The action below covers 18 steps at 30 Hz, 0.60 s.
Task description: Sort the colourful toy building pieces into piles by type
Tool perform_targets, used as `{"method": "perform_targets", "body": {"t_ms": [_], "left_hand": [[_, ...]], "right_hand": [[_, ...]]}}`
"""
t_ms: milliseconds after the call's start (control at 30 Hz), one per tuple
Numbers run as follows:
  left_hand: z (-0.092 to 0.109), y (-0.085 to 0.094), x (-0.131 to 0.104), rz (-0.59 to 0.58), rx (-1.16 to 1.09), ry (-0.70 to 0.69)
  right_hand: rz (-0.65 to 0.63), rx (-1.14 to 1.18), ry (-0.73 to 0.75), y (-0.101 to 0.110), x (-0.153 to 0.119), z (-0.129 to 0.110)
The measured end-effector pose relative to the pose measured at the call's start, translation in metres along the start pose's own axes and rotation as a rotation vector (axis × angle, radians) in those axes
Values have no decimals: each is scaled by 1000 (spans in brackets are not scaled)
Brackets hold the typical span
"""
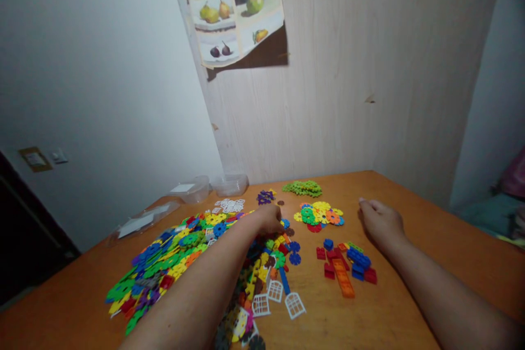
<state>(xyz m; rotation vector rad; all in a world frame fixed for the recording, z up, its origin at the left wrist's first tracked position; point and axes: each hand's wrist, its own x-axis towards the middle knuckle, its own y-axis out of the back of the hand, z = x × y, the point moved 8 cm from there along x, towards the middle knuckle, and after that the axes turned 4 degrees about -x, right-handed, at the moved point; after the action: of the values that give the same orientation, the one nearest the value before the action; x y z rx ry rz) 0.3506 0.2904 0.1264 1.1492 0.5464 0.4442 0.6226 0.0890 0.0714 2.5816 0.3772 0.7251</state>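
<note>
My left hand (268,220) is at the right edge of a large mixed pile of plastic pieces (192,240), fingers bent down beside a small blue disc; what they hold, if anything, is hidden. My right hand (381,221) rests on the wooden table with its fingers curled together, right of a group of flower-shaped discs (322,214). Below that group lie red, blue and orange building blocks (342,268). White window pieces (274,291) lie at the near right of the big pile.
Green pieces (303,188), purple pieces (265,197) and white pieces (231,205) form small heaps toward the back of the table (435,246). Clear plastic containers (229,184) stand at the back left. A clear bag (143,221) lies at the left edge.
</note>
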Motion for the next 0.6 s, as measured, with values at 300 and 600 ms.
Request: {"method": "perform_targets", "body": {"t_ms": [300, 600], "left_hand": [[14, 10, 18, 134, -57, -22], [58, 10, 49, 187, -91, -93]], "right_hand": [[3, -4, 8, -3, 0, 2], [0, -12, 6, -4, 1, 3]]}}
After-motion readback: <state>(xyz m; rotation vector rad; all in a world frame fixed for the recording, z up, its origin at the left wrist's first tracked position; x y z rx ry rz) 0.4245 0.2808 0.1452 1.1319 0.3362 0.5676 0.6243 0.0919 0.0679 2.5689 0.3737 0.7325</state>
